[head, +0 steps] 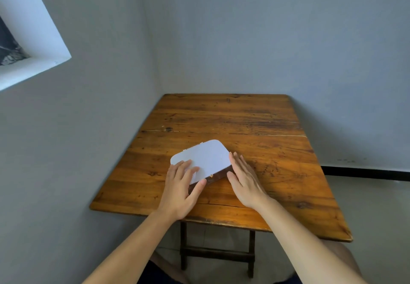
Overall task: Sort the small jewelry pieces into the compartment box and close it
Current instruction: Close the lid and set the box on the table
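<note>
— Compartment box (205,158)? Lies shut on the wooden table (221,115), turned askew to its edges, nearer the front edge than the back.

— Looks? Flat white lid with rounded corners, dark front wall below, small round brass clasp (211,175) at the front.

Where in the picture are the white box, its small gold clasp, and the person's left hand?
white box (205,157), head view, middle of the closed lid.
gold clasp (211,175), head view, stud on the dark front edge.
left hand (179,191), head view, back of the hand.
</note>
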Available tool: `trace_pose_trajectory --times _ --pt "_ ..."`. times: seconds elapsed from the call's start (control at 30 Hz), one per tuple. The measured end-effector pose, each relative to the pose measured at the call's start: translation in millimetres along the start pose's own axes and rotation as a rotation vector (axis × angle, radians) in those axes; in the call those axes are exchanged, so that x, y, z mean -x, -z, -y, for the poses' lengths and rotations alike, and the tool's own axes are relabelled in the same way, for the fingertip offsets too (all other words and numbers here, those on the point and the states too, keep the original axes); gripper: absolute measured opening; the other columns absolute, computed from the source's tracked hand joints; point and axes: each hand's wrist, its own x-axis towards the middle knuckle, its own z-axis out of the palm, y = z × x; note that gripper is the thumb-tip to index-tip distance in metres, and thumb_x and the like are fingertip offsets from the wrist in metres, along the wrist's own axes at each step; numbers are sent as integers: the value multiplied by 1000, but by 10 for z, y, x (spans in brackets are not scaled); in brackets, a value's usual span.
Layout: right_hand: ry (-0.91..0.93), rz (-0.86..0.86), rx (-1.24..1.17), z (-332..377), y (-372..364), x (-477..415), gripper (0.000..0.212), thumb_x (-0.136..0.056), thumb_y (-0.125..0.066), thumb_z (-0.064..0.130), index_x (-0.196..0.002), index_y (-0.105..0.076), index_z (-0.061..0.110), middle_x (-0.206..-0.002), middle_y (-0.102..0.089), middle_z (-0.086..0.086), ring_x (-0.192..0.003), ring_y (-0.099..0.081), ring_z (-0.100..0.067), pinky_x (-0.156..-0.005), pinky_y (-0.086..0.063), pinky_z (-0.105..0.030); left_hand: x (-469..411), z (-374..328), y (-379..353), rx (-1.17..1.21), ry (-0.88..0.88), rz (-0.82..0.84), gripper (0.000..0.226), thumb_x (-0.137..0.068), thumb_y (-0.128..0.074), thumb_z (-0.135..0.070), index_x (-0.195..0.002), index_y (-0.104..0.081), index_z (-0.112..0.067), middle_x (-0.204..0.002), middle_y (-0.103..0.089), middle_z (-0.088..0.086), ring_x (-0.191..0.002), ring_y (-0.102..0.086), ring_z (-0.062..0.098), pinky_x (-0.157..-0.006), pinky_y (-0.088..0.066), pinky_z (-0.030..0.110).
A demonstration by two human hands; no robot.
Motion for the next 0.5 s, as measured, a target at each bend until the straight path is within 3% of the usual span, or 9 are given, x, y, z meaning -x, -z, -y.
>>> trace_pose_trajectory --times 0.13,0.23,0.4,0.5 --pt "-27 5 -52 42 15 -59 53 -106 -24 41 -155 -3 40 -166 6 9 -152 5 -13 -122 -3 -40 -120 -2 94 -192 -140 95 76 -90 -13 -77 -143 -48 -34 -161 -28 -10 -152 -11 11 -125 0 45" --pt "-21 1 -29 27 1 -76 54 -107 -24 39 -155 2 41 -166 7 8 -153 4 -14 -123 -3 -39 -195 22 107 -245 -201 187 79 -88 -7 -78 -150 -36 -37 -164 -15 -15 -152 1 5 -125 2 41" --pt "-55 -14 115 37 -102 -175 67 -105 -27 43 -155 15 30 -166 9 2 -153 4 -15 -117 5 -30 -352 96 76 -202 -130 160 73 -91 -9 -74 -151 -34 -40 -163 -17 -14 -152 -1 5 -125 4 37" --pt "-89 17 279 32 -160 -246 70 -101 -20 59 -158 4 25 -166 8 -4 -153 7 -19 -119 7 -35 -506 206 74 -233 -13 119 73 -92 -9 -72 -153 -30 -38 -165 -15 -9 -153 -1 10 -124 5 38"
